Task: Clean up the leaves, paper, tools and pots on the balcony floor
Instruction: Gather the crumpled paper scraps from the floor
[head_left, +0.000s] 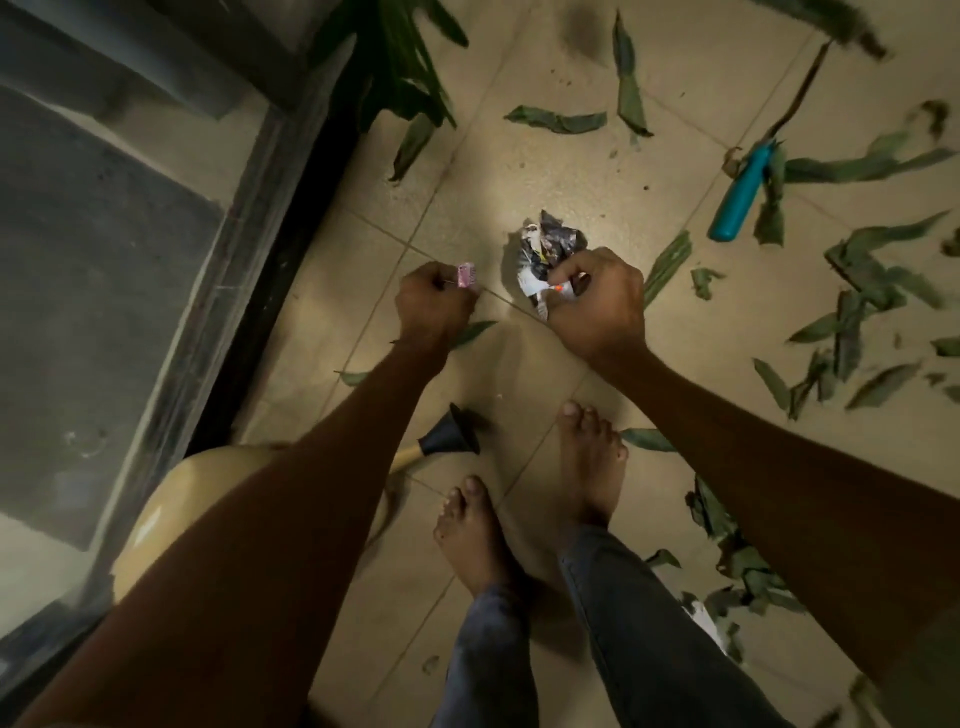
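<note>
Floor: beige tiled balcony floor (519, 171) filling most of the frame, with my bare feet at lower centre.
Door frame: dark sliding-door track and glass (130, 260) down the left side.
Watering can: my cream watering can (171, 509) sits at lower left, partly hidden under my left forearm; its black funnel-shaped spout tip (452, 434) points toward frame centre. I cannot tell what is inside it.
Leaves: torn green leaf strips (852, 291) lie scattered across the right half and the top of the frame, with a denser pile (727, 551) at lower right beside my right arm.
Tool: a teal-handled garden tool (740, 200) lies at upper right, partly under leaf strips; its dark shaft runs toward the top edge.
Paper: a crumpled ball of printed paper (550, 249), white, black and grey, rests on the floor at centre.
Right hand: my right hand (602, 301) pinches the near edge of the paper ball.
Left hand: my left hand (434, 301), just left of the paper, is curled round a small pink scrap (465, 274).
</note>
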